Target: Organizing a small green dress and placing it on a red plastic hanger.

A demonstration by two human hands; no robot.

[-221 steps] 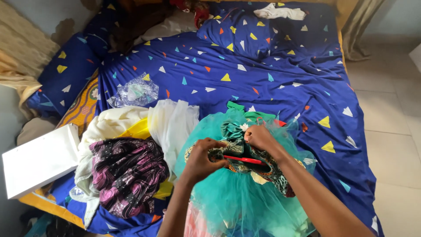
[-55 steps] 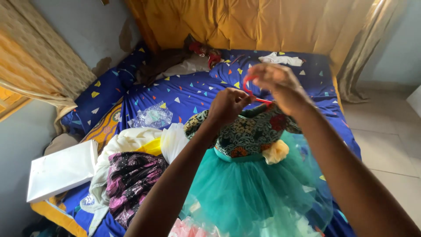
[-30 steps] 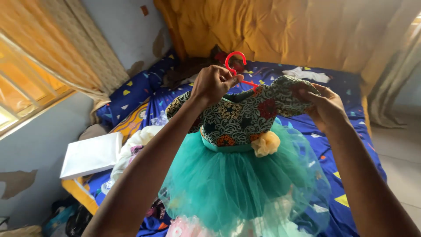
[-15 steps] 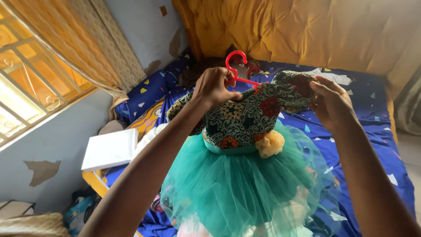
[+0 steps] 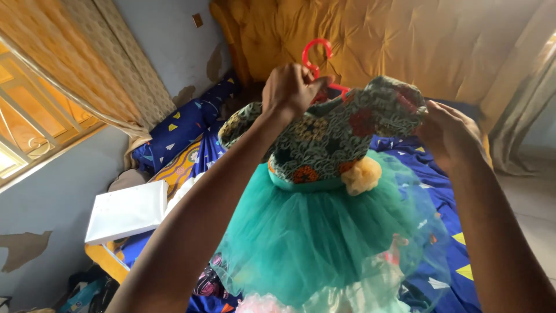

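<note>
In the head view, a small dress [image 5: 324, 174] with a stiff patterned bodice and frothy teal tulle skirt is held up at centre on a curved red plastic hanger [image 5: 317, 57], gripped at 12 o'clock by the closed left hand [image 5: 292, 87], while the puffed sleeve at 2 o'clock is pinched by the right hand [image 5: 449, 133] above the blue triangle-printed bed [image 5: 179, 124].

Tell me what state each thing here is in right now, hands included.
Dress: hung on the hanger, held up above the bed, tulle skirt hanging down.
Red hanger: upright, hook free, gripped at its neck.
Left hand: closed on the hanger's neck.
Right hand: pinching the dress's sleeve.
White box: closed, lying at the bed's edge.
Bed: rumpled, with clothes on it.
Curtain: drawn aside from the window.
</note>
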